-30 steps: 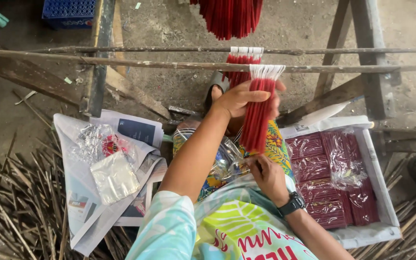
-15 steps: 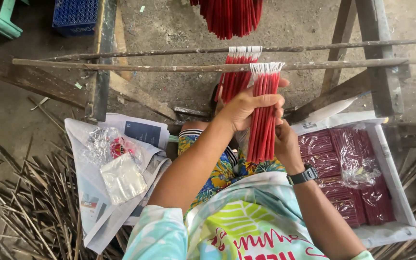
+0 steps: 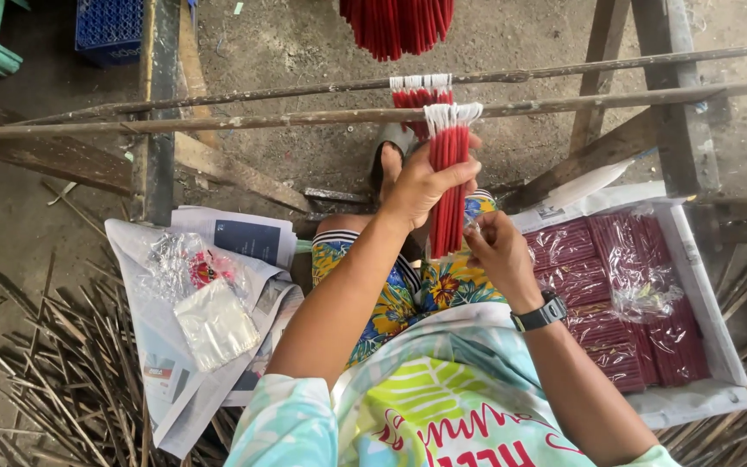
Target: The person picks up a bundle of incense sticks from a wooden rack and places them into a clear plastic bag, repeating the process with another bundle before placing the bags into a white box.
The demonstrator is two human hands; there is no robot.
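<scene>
Left hand (image 3: pixel 421 183): fingers wrapped and pressed together around the upper part of a bundle of red sticks (image 3: pixel 450 186), thumb lying across its front. The bundle hangs upright from this grip; its white tips (image 3: pixel 453 113) fan out just above the fingers, level with the nearer wooden pole (image 3: pixel 218 122).

Right hand (image 3: pixel 496 251): fingers curled at the lower end of the same bundle, fingertips drawn together against the sticks; whether they pinch single sticks cannot be told, as the back of the hand hides them. A dark wristwatch (image 3: pixel 539 312) sits on the wrist below.

Just behind the left fingers, a second red bundle (image 3: pixel 419 93) with white tips hangs between the two poles; beyond it, a larger mass of red sticks (image 3: pixel 398 24) hangs at the top edge. Below both hands lie the person's floral shorts (image 3: pixel 404 298), and a sandalled foot (image 3: pixel 389 156) shows just left of the left hand.

Right of the right fingers, a white tray (image 3: pixel 719 346) holds flat packets of dark red sticks (image 3: pixel 594 320) with loose clear plastic (image 3: pixel 646 294) over them. Well left of the left fingers, newspaper (image 3: pixel 149 259) carries clear plastic bags (image 3: pixel 213 324). Bare bamboo sticks (image 3: pixel 45 380) litter the ground around it. A blue crate (image 3: pixel 107 30) stands at the far upper left.
</scene>
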